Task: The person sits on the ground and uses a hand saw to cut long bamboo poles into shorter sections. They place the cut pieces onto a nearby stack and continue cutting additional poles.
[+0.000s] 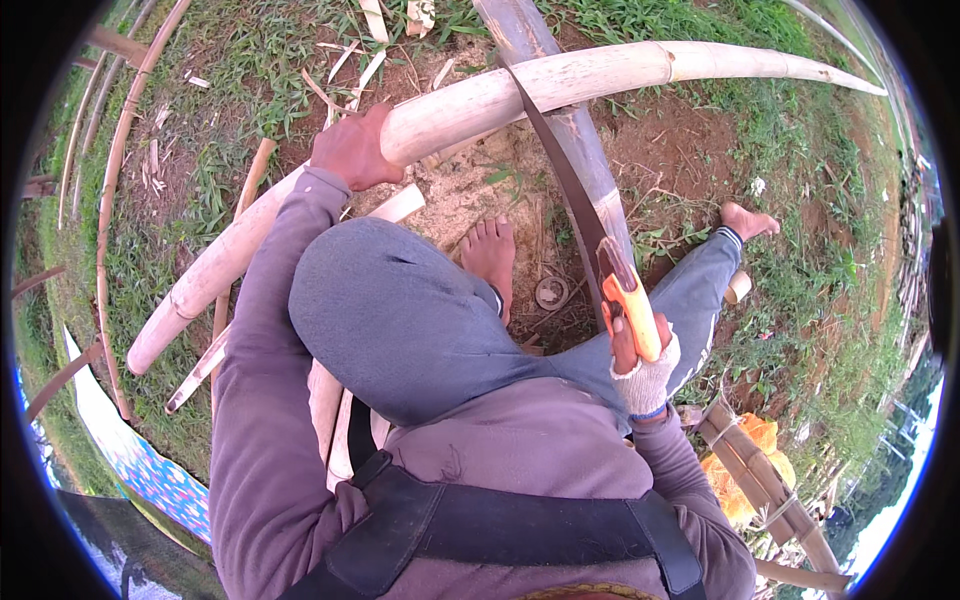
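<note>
Head view: your bare left hand [355, 150] clasps the long, pale, round bamboo pole [610, 73], which lies across the grey bamboo pole [591, 155]. Your right hand [638, 364], in a white glove [650, 378], wraps the orange-handled handsaw [629, 302]; its dark blade [575, 190] meets the pale pole.

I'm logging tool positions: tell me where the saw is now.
In the head view, the saw is right of centre, its orange handle in the right hand, its blade across the pale bamboo pole.

Smooth bamboo pole [600, 72], metal saw blade [562, 162], plastic handle [634, 314]
</note>
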